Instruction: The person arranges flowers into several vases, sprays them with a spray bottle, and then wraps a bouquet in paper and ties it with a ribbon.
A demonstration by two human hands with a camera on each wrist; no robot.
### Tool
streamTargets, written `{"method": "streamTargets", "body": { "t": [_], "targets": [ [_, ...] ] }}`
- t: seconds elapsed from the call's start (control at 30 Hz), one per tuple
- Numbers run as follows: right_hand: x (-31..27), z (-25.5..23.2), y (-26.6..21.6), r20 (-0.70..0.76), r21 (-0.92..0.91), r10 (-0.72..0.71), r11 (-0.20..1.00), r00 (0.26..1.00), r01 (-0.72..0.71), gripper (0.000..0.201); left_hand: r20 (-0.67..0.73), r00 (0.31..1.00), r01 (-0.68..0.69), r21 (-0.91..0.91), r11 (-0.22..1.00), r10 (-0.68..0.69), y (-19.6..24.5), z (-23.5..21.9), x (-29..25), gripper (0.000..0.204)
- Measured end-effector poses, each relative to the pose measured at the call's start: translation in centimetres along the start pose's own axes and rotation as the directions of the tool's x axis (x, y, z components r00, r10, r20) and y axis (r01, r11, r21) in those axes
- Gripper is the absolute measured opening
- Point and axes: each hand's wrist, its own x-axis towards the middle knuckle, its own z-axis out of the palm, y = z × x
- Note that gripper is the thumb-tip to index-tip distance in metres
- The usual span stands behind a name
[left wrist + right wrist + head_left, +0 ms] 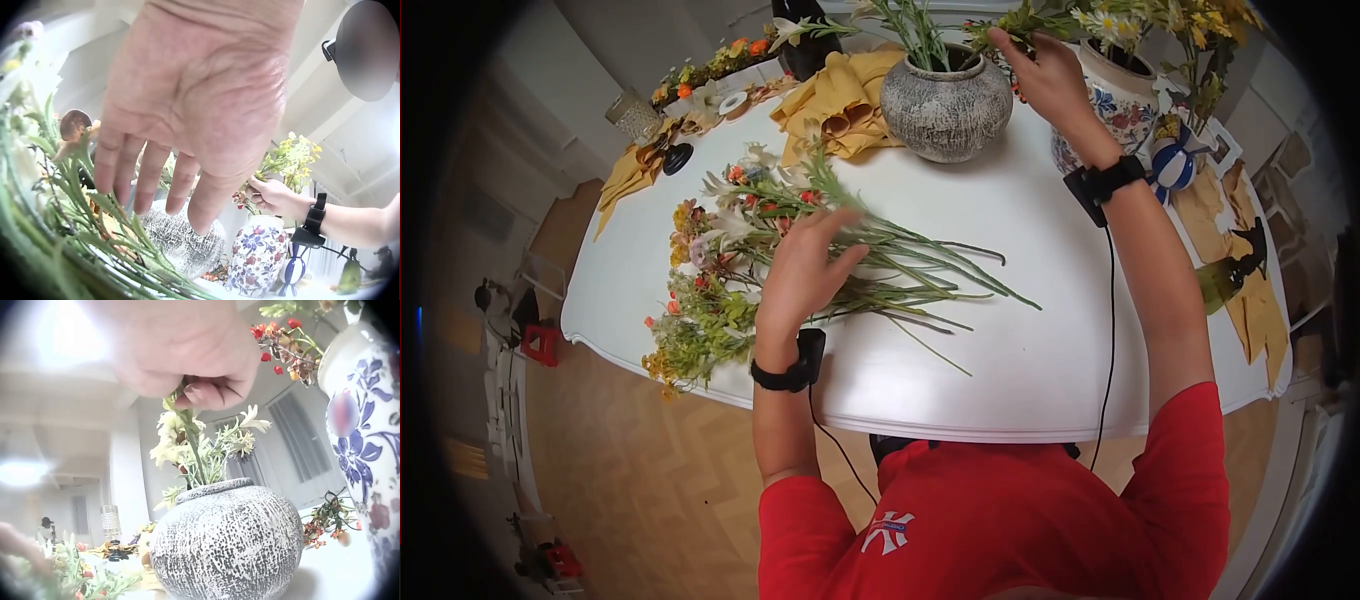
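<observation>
My left hand (805,265) is over a bundle of artificial flowers (725,315) with long green stems, lying on the white table. In the left wrist view its palm shows bare, with fingers extended and nothing in them. Beyond it stands a round grey textured vase (948,115) holding white lilies and greenery. My right hand (1050,85) is raised above the right side of that vase's mouth. Thumb and fingers pinch a green flower stem (195,447), which slants down into the vase's opening in the right wrist view.
A floral-patterned vase (362,437) with daisies stands right of the grey one. Yellow crumpled cloth (835,100) lies behind the bundle. A blue-and-white striped object (1173,165) and a green spray bottle (1222,282) are at the right edge. Cables hang from both wrists.
</observation>
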Motion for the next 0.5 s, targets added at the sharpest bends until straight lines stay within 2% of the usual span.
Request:
{"method": "streamTargets", "body": {
  "t": [0.07, 0.17, 0.37, 0.4, 0.5],
  "targets": [
    [-0.4, -0.8, -0.3, 0.043, -0.044, 0.005, 0.999, 0.999, -0.003, 0.057, -0.001, 1.000, 0.003, 0.010, 1.000, -0.003, -0.1, 0.1, 0.0, 0.040],
    [-1.1, -1.8, -1.6, 0.114, -0.019, 0.062, 0.998, 0.992, -0.060, 0.055, -0.005, 1.000, -0.009, 0.024, 1.000, 0.009, -0.1, 0.4, 0.1, 0.040],
    [-1.2, -1.3, -1.2, 0.144, 0.073, 0.140, 0.986, 0.980, -0.151, 0.051, -0.017, 1.000, -0.010, 0.022, 1.000, 0.010, 0.3, 0.5, 0.1, 0.040],
    [-1.4, -1.6, -1.6, 0.165, 0.047, 0.221, 0.972, 0.961, -0.231, 0.050, -0.029, 0.999, -0.014, 0.012, 1.000, 0.015, 0.3, 0.6, 0.1, 0.040],
    [-2.2, -1.2, -1.5, 0.063, 0.075, 0.169, 0.982, 0.984, -0.174, 0.052, -0.048, 0.999, -0.025, 0.009, 1.000, 0.026, 0.4, 0.7, 0.1, 0.040]
  ]
}}
